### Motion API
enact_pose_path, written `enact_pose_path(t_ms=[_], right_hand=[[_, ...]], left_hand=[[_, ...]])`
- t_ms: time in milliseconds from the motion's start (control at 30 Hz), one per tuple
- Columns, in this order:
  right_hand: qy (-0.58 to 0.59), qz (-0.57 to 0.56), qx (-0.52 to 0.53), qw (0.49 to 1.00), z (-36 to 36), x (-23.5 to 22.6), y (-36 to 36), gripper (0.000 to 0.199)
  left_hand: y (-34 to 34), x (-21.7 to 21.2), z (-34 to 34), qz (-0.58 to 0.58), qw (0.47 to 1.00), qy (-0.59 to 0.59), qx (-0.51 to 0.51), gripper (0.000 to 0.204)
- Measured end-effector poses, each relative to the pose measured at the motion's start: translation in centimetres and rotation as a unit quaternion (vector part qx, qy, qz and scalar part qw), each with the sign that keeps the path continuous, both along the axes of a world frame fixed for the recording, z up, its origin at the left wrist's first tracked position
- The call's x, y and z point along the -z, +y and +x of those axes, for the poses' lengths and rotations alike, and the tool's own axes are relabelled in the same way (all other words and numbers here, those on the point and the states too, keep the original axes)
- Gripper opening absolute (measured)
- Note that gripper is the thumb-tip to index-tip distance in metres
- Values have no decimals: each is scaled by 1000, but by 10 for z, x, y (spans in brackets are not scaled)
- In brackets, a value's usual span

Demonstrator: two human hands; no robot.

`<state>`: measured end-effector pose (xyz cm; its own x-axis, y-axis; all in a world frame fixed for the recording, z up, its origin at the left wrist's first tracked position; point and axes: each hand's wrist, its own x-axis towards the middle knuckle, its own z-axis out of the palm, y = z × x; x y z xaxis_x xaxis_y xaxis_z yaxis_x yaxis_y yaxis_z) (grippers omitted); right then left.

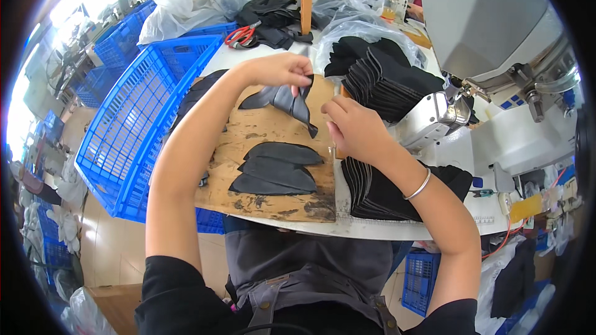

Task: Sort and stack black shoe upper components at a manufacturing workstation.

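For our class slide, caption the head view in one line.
The left hand pinches a dark piece over a worn wooden board, the right hand close by, near stacked black pieces.

Window area (77, 3): washed out to white at the far left.
Floor (118, 248): pale glare patches on the left.
Plastic bag (198, 0): bright highlights along its far folds.
Wooden board (242, 133): well lit, its stains clear.
Black pieces (276, 167): dull grey sheen, outlines readable.
Black stacks (388, 80): very dark, surface detail mostly lost.
Bracelet (419, 187): small bright glint.
Table (385, 228): near edge bowed by the lens.
Crates (98, 87) at far left: small, soft.
Corners: black.
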<state>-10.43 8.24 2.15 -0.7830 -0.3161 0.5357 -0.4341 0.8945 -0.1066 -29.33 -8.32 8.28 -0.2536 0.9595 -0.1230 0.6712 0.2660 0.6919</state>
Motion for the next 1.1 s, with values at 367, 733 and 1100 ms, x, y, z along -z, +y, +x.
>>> enact_pose_path(t_ms=[367, 733, 1100], right_hand=[[-45, 11, -98, 994, 33, -16, 9, 25], [-97, 16, -72, 993, 44, -18, 8, 21], [-57, 138, 6, 989, -43, 9, 19, 23]], left_hand=[[-80, -104, -54, 132, 985, 18, -108, 13], [39, 20, 0, 19, 989, 139, 41, 19], [29, 96, 9, 203, 972, 120, -23, 18]])
